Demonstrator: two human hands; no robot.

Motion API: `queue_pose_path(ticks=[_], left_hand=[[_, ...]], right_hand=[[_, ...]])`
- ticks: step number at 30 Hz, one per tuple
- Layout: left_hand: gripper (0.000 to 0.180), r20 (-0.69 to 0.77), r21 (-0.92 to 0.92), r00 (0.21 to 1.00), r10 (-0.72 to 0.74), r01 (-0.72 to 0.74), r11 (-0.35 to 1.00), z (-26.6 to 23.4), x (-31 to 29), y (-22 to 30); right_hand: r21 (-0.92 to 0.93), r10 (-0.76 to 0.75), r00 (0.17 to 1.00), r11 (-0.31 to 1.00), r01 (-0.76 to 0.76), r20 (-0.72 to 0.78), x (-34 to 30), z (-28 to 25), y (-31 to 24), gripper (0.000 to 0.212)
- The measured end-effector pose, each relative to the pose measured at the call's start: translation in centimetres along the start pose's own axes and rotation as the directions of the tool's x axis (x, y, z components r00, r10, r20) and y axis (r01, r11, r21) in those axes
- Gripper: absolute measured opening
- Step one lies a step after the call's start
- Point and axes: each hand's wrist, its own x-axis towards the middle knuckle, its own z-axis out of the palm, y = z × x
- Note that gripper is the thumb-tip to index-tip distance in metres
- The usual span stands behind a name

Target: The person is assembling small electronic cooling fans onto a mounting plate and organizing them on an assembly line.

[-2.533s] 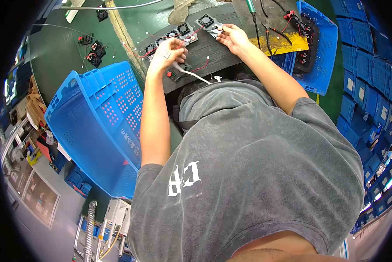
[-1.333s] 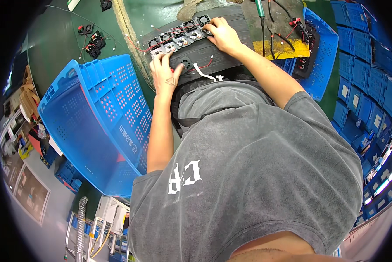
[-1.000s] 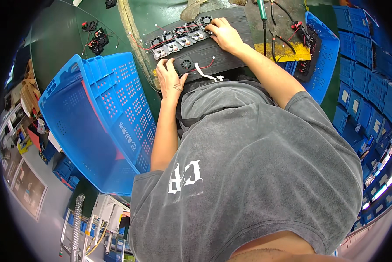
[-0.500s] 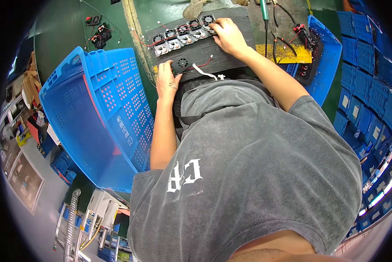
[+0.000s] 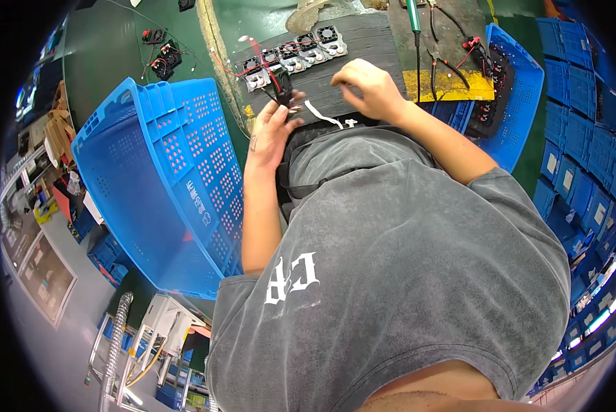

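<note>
My left hand (image 5: 269, 137) is closed on a small black fan (image 5: 283, 88), tilted up on its edge above the near left part of a dark board (image 5: 373, 38). Red and black wires rise from the fan toward a pale connector. Along the board's far side runs a row of several small fans in metal frames (image 5: 327, 41), linked by thin red wires. My right hand (image 5: 373, 88) hovers over the board's right part, fingers bent and apart, with nothing visible in them. A white cable (image 5: 321, 114) lies at the board's near edge, close to my body.
A large blue crate (image 5: 208, 151) stands tilted at my left. Loose black fans (image 5: 165, 62) lie beyond it. Right of the board are a green-handled tool (image 5: 413, 17), pliers (image 5: 437, 65) and a yellow plate (image 5: 479, 88). A blue bin (image 5: 524, 103) holds black parts.
My left hand has lifted the black fan from lying flat and turned it on edge. My right hand has left the row's right end and drawn back toward me.
</note>
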Motion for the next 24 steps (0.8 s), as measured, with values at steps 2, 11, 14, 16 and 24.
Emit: queue_pose_path(ticks=[2,11,14,16,24], left_hand=[[0.051,0.108,-0.155,0.994,0.023,-0.006,0.988,1.5,0.3,-0.4],[0.041,0.26,-0.259,0.966,0.004,0.065,0.964,4.3,1.8,-1.7],[0.04,0.272,-0.178,0.962,-0.021,0.071,0.981,4.9,1.9,-1.7],[0.046,0.256,-0.1,0.965,-0.051,0.079,0.992,4.4,1.9,-1.7],[0.039,0.022,-0.037,0.99,0.137,-0.136,0.99,3.9,3.1,0.6]], right_hand=[[0.074,-0.125,0.992,0.99,0.123,0.029,0.7,-1.5,-2.9,0.03],[0.052,-0.232,0.968,0.97,0.238,-0.099,1.3,-3.5,-5.4,0.048],[0.064,-0.234,0.968,0.969,0.24,-0.088,0.7,-3.2,-5.1,0.049],[0.076,-0.227,0.971,0.97,0.233,-0.077,0.5,-3.2,-4.9,0.049],[0.134,-0.267,0.954,0.959,0.249,0.136,-1.1,-4.5,-3.5,0.044]])
